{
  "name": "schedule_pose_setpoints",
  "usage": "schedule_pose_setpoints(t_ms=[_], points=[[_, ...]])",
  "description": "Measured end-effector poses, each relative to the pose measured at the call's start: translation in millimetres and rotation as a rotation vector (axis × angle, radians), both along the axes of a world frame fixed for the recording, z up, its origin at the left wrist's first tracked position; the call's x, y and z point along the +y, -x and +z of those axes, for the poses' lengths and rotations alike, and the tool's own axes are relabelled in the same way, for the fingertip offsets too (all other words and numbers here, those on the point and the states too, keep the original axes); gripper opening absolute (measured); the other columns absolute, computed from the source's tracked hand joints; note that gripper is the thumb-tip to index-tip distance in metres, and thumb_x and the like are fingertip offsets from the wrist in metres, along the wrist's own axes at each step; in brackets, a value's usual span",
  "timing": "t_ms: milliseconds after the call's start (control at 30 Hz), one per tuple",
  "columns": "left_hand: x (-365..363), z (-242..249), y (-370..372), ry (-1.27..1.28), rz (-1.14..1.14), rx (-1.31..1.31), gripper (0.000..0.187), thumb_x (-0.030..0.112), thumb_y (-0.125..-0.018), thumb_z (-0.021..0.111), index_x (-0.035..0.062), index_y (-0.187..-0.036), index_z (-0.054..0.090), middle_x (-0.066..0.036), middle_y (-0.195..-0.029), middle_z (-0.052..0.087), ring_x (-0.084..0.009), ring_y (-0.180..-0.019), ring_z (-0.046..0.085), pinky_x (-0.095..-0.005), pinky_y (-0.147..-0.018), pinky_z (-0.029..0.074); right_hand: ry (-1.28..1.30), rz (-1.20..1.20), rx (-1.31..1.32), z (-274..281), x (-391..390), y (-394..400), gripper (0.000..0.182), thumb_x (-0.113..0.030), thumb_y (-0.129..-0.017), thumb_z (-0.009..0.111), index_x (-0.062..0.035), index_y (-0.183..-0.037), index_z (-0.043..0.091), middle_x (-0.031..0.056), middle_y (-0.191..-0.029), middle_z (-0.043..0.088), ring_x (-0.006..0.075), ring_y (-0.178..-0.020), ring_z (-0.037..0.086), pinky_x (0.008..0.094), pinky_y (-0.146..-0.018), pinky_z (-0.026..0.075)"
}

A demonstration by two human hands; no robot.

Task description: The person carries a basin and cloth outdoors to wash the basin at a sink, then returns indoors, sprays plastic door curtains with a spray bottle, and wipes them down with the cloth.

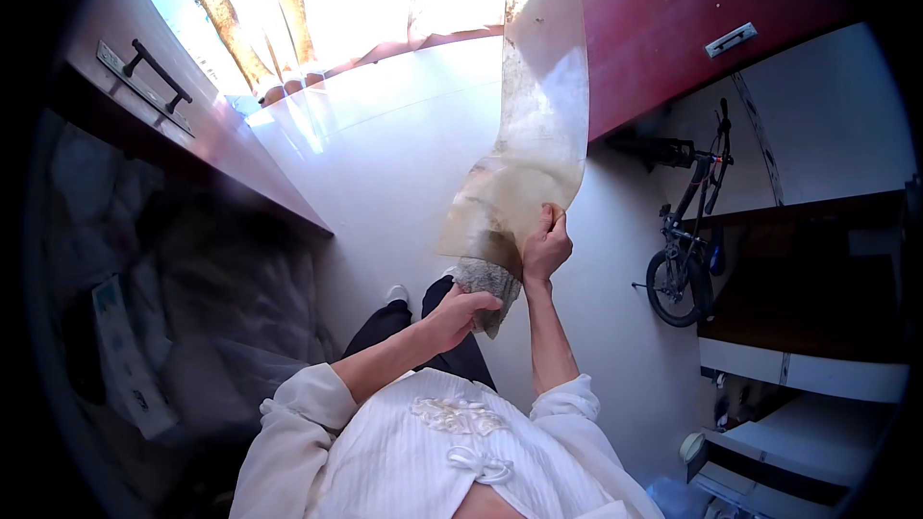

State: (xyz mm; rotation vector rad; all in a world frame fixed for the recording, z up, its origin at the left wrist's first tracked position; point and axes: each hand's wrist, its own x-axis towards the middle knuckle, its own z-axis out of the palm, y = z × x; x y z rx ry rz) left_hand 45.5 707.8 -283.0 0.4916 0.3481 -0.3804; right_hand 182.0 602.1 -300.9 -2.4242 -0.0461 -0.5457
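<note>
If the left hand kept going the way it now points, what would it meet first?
The left hand already grips the grey cloth. Pushing straight on, it would probably press that cloth against the stained translucent sheet held by the right hand; depth is unclear.

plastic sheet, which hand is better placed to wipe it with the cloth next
Left, probably. The left hand already grips the grey cloth just below the translucent plastic sheet, while the right hand is pinching the sheet's lower edge to hold it up.
</note>
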Motion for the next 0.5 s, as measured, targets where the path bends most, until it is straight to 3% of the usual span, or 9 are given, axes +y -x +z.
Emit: schedule_pose_setpoints(t_ms=[67, 100, 233, 367, 400, 500], points=[[4, 2, -9, -0.039, -0.022, 0.13, 0.031, 0.022, -0.077, 0.07, 0.0068, -0.101, 0.057, 0.0, -0.081, 0.061, -0.0102, -0.078, 0.058, -0.0265, -0.07, 0.047, -0.061, 0.041, -0.019, 7, 15, 13, 0.023, -0.023, -0.092, 0.049, -0.0052, -0.093, 0.064, 0.0139, -0.08, 0.066, 0.0306, -0.07, 0.064, 0.0367, -0.062, 0.049], [3, -15, -23, 0.009, -0.035, 0.14, 0.033, 0.024, -0.078, 0.07, 0.0069, -0.103, 0.057, 0.0, -0.088, 0.06, -0.0109, -0.083, 0.058, -0.0275, -0.074, 0.047, -0.116, 0.076, -0.04, 7, 22, 22, 0.023, -0.023, -0.093, 0.049, -0.0053, -0.093, 0.064, 0.0141, -0.081, 0.066, 0.0307, -0.07, 0.064, 0.0367, -0.062, 0.049], [-1, -8, -36, 0.13, 0.15, 0.153, 0.035, 0.023, -0.081, 0.067, 0.0065, -0.11, 0.055, -0.003, -0.099, 0.061, -0.0152, -0.091, 0.059, -0.0319, -0.082, 0.047, -0.2, 0.042, -0.03, 9, 19, 26, 0.02, -0.017, -0.093, 0.049, -0.0016, -0.094, 0.063, 0.0138, -0.084, 0.066, 0.0276, -0.073, 0.064, 0.0333, -0.065, 0.049], [2, -15, -31, 0.347, 0.28, 0.216, 0.035, 0.021, -0.084, 0.064, 0.0057, -0.114, 0.054, -0.007, -0.107, 0.061, -0.0201, -0.099, 0.058, -0.0373, -0.09, 0.047, -0.232, 0.16, -0.03, 7, -1, 26, 0.019, -0.014, -0.092, 0.05, 0.0004, -0.096, 0.063, 0.0121, -0.086, 0.067, 0.0218, -0.074, 0.064, 0.0324, -0.067, 0.049], [9, -16, -29, 0.354, 0.334, 0.181, 0.033, 0.02, -0.085, 0.063, 0.0049, -0.114, 0.054, -0.008, -0.11, 0.061, -0.0215, -0.103, 0.058, -0.0391, -0.092, 0.046, -0.221, 0.181, -0.052, 6, -10, 28, 0.019, -0.013, -0.093, 0.05, 0.0004, -0.098, 0.063, 0.0092, -0.085, 0.067, 0.0167, -0.071, 0.062, 0.0296, -0.065, 0.048], [51, -24, -37, 0.33, 0.252, 0.162, 0.031, 0.018, -0.086, 0.061, 0.0045, -0.113, 0.055, -0.01, -0.108, 0.061, -0.0216, -0.099, 0.061, -0.0377, -0.089, 0.05, -0.241, 0.197, 0.014, 15, -36, 33, 0.02, -0.015, -0.092, 0.05, -0.001, -0.096, 0.063, 0.0135, -0.084, 0.067, 0.0232, -0.071, 0.066, 0.0316, -0.063, 0.049]])
